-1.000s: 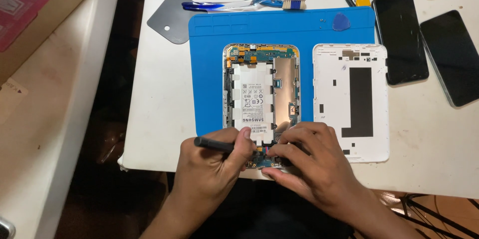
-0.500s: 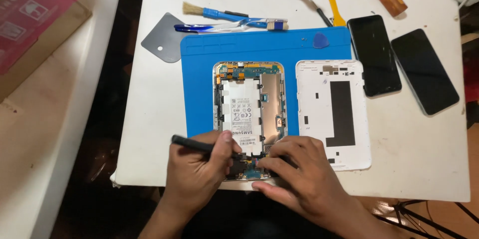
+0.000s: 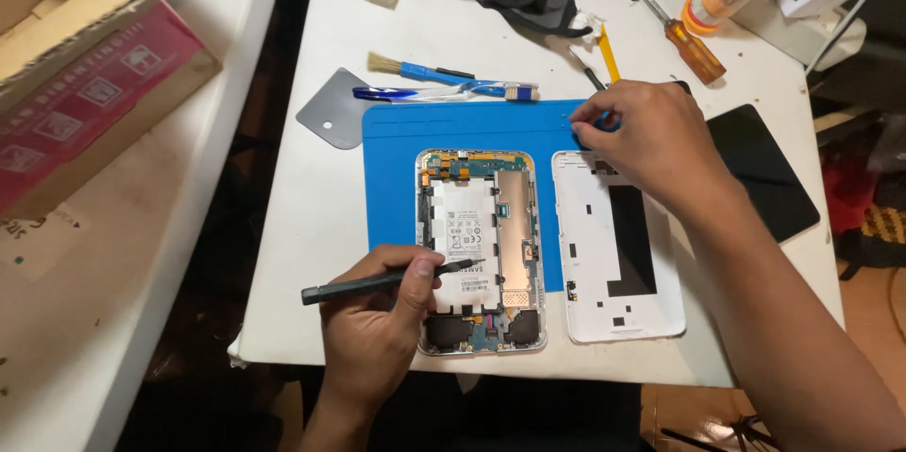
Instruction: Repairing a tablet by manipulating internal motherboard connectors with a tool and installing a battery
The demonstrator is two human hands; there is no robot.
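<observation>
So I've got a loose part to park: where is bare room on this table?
Free: blue mat left of the opened tablet, and white table between the grey scraper and left hand. Crowded: the far edge, with brush, screwdriver, and right hand.

The left hand (image 3: pixel 373 334) grips a black spudger (image 3: pixel 377 281) over the opened tablet (image 3: pixel 481 249) at six o'clock. The right hand (image 3: pixel 642 136) pinches at the blue mat's (image 3: pixel 396 178) one o'clock corner, above the white back cover (image 3: pixel 613 254).
</observation>
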